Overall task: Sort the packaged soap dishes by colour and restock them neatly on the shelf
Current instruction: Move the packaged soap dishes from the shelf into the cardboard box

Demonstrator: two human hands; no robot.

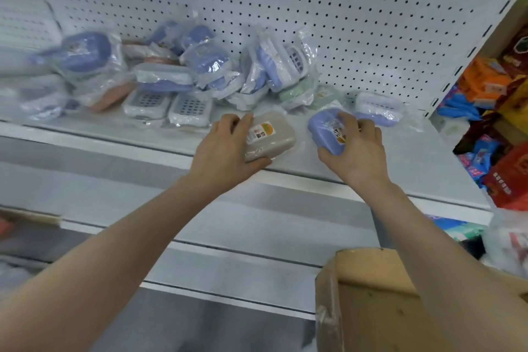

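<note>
**Head view: one packaged soap dish under each hand on the shelf**

The beige soap dish (271, 137), wrapped in clear plastic with a label on top, lies flat on the white shelf (414, 157) near its front edge. The left hand (225, 148) grips it from the left, fingers curled over its far edge and thumb along its near side. Just right of the beige dish, not touching it, a blue soap dish (323, 128) sits tilted on the shelf. The right hand (357, 148) holds it, fingers wrapped over its top and thumb under its near end. Behind and to the left of the beige dish lies a loose pile of packaged dishes (171, 77), mostly blue and white, some pink and green, against the pegboard (314, 8). Well below and to the right of the beige dish stands a cardboard box (371, 308).
</note>
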